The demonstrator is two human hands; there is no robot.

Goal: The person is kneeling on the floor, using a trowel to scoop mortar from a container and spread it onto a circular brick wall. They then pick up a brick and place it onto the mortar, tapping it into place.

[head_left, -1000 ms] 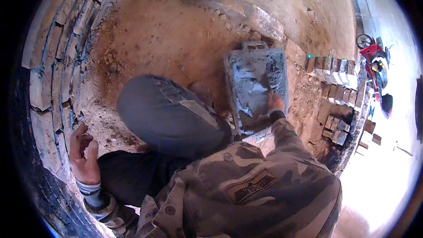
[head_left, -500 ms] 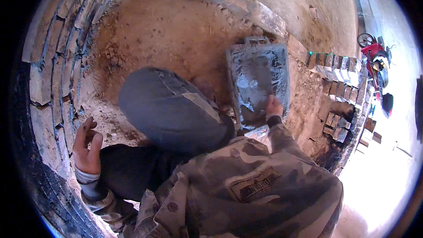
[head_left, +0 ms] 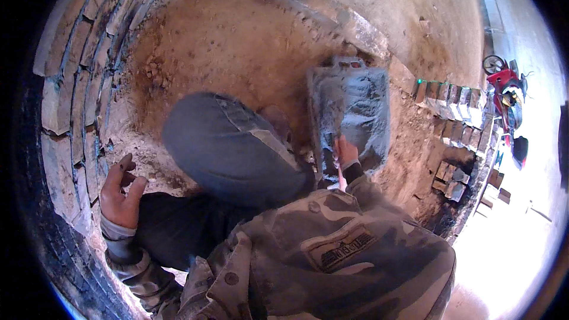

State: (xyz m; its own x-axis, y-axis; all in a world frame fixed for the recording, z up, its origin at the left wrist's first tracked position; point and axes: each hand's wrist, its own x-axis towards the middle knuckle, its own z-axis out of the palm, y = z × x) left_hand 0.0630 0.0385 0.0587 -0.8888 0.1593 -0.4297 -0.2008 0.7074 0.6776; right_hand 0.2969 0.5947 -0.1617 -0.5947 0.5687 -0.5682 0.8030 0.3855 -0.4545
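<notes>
A grey rectangular tub [head_left: 385, 80] of wet mortar [head_left: 363, 106] sits on the dirt to the right of my bent knee. Over its near part, my right hand [head_left: 347, 151] is closed round what looks like a trowel [head_left: 338, 120]. The blade is smeared with mortar and hard to make out, seemingly turned on edge near the tub's left side. My left hand [head_left: 121, 192] is held up at the left, beside the brick wall, fingers apart and curled with nothing in them.
A curved brick wall [head_left: 65, 106] with dark mortar joints rises along the left. Several bricks [head_left: 453, 98] stand in a row at the right, with a brick-lined opening [head_left: 450, 178] below. A red motorbike [head_left: 504, 89] is beyond. My knee [head_left: 231, 142] juts into the middle.
My right hand has moved left and slightly toward me within the tub, and the trowel has turned narrower to view. The mortar's surface looks smoother at the right. My left hand barely moves.
</notes>
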